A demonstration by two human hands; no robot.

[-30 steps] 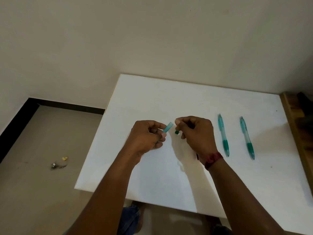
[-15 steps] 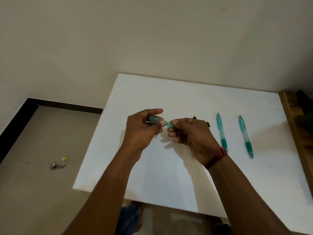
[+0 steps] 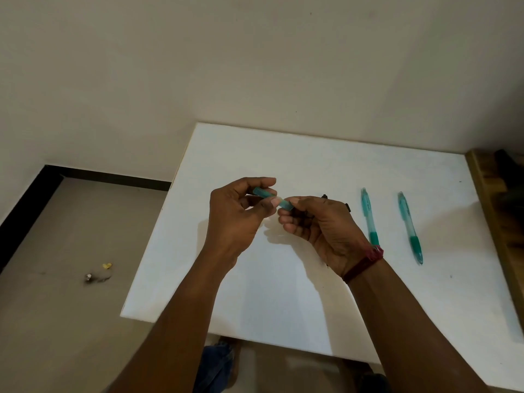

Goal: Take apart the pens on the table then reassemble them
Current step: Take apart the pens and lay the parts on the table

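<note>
Above the middle of the white table (image 3: 283,293), my left hand (image 3: 238,219) pinches a short translucent teal pen barrel (image 3: 265,194) between thumb and fingers. My right hand (image 3: 320,228) meets the barrel's right end with curled fingers; a dark pen part shows inside them, mostly hidden. Small dark bits (image 3: 347,207) peek out behind the right hand. Two whole teal pens lie on the table to the right: one pen (image 3: 370,217) close to my right wrist, the other pen (image 3: 409,225) farther right.
A wooden piece of furniture (image 3: 499,211) borders the table's right edge. The wall runs behind the table. On the floor to the left lies small debris (image 3: 97,275). The table's front edge is near my knees.
My hands came together: one second ago they were apart, the barrel in the left and a small green part in the right. Now the right fingers touch the barrel's end.
</note>
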